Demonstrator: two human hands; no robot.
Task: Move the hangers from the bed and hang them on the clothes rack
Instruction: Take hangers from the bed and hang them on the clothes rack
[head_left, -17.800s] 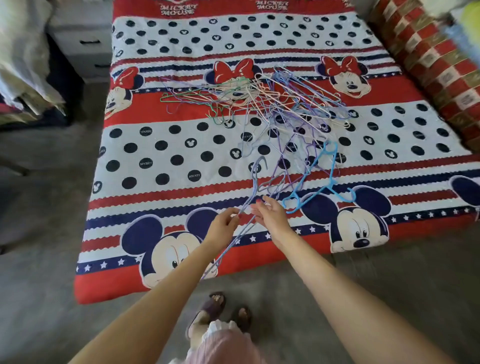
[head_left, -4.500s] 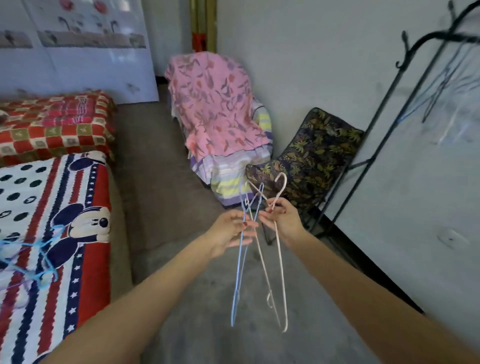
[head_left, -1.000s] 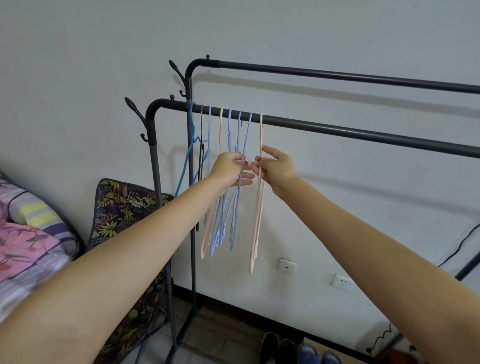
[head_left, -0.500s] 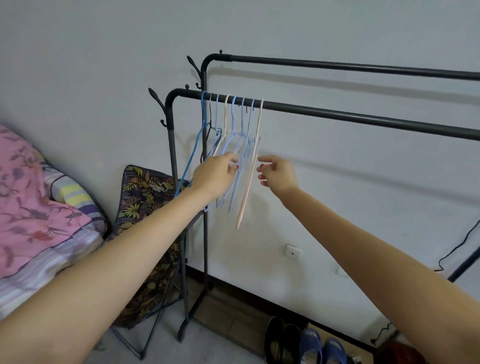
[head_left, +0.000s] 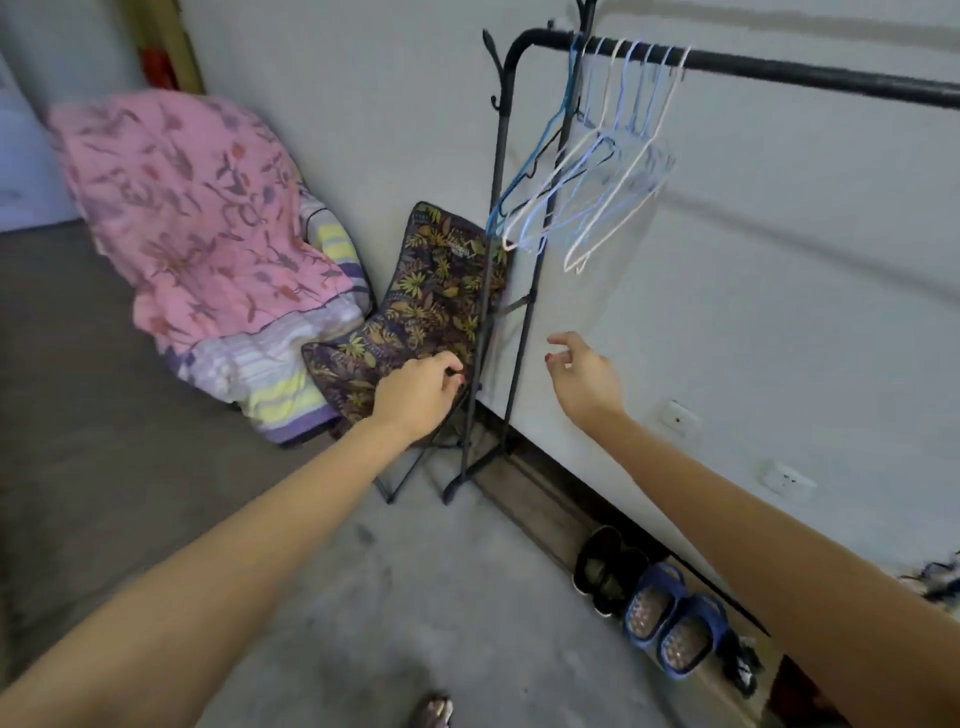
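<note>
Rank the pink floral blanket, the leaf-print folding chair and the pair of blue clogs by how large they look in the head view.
1. pink floral blanket
2. leaf-print folding chair
3. pair of blue clogs, though they lie nearer the camera, which flatters their size.

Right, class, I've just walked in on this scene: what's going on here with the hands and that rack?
A person is hanging hangers on a clothes rack. A bunch of thin hangers, blue, white and pinkish, hangs from its front bar near the left end. Both hands are empty and below the hangers: the left hand is loosely curled in front of a leaf-patterned folding chair, the right hand is relaxed and touches nothing. Shoes sit by the wall.
</note>
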